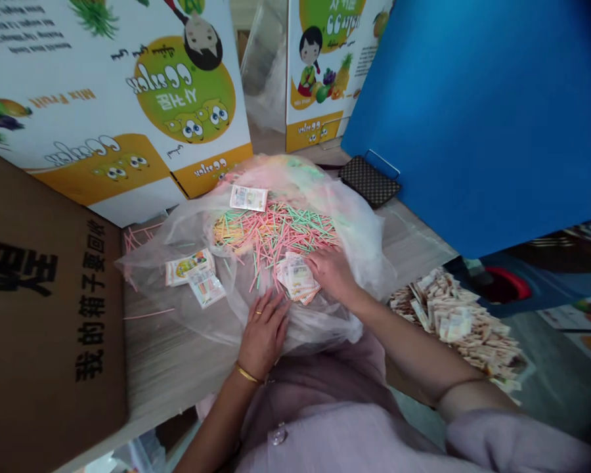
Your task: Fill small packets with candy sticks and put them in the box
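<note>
My left hand (264,332) lies on the clear plastic bag (362,230), palm down, fingers stretched out and holding nothing. Just beyond its fingertips is a loose heap of thin pink, green and yellow sticks (288,226). My right hand (332,274) is closed at the right edge of several small printed packets (298,277), which fan out over the plastic; its thumb and fingertips are partly hidden. Another packet (249,198) rests at the far side of the heap. Left of the heap lie a yellow-green packet (190,266) and a clear-fronted packet (206,286) showing coloured sticks.
Printed cartons (103,79) stand behind and left, with a brown box (49,295) at the near left. A blue panel (482,118) rises at the right beside a checkered wallet (369,180). Many filled packets (460,325) are piled below the table's right side.
</note>
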